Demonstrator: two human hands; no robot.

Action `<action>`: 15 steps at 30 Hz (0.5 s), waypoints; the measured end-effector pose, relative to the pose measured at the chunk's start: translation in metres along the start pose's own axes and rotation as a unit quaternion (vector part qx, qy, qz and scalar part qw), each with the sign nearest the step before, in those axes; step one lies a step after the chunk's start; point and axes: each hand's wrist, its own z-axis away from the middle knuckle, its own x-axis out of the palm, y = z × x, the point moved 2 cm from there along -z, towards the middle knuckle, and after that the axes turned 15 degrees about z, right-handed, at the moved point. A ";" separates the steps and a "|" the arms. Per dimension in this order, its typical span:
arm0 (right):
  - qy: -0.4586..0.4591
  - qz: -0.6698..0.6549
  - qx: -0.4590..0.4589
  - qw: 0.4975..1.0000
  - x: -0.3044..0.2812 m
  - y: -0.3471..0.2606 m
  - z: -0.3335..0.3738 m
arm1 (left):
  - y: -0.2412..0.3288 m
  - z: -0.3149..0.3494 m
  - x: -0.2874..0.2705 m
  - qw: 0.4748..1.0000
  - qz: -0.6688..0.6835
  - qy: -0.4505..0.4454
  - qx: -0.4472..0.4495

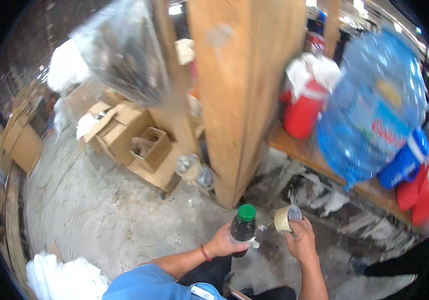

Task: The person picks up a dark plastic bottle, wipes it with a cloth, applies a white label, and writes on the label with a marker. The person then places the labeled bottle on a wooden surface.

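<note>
My left hand [223,242] is closed around a dark bottle [243,231] with a green cap, held upright. A small whitish piece shows beside the bottle, near my thumb; I cannot make out what it is. To the right, a roll of cream-coloured tape [282,220] is gripped at its edge by my right hand [300,239]. The bottle and the tape roll are apart, both held above the concrete floor.
A wooden post [234,100] rises just ahead. On its right, a wooden shelf [287,142] bears a large blue water jug [374,100] and a red jug [302,112]. Cardboard boxes [124,130] and plastic bottles [194,170] stand left of the post. White bundled material [67,277] lies lower left.
</note>
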 end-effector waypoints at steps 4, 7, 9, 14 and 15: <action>0.033 -0.064 -0.161 0.984 -0.135 -0.108 -0.091 | 0.062 0.044 -0.034 0.991 0.084 0.099 -0.043; 0.050 -0.104 -0.284 0.952 -0.227 -0.186 -0.141 | 0.142 0.074 -0.048 0.982 0.005 0.186 -0.039; 0.061 -0.103 -0.346 0.931 -0.289 -0.247 -0.173 | 0.198 0.092 -0.054 0.972 0.064 0.220 -0.047; 0.080 -0.044 -0.376 0.922 -0.409 -0.379 -0.273 | 0.326 0.133 -0.066 0.948 0.159 0.276 -0.025; 0.087 -0.032 -0.367 0.925 -0.424 -0.393 -0.302 | 0.345 0.138 -0.068 0.945 0.164 0.282 -0.025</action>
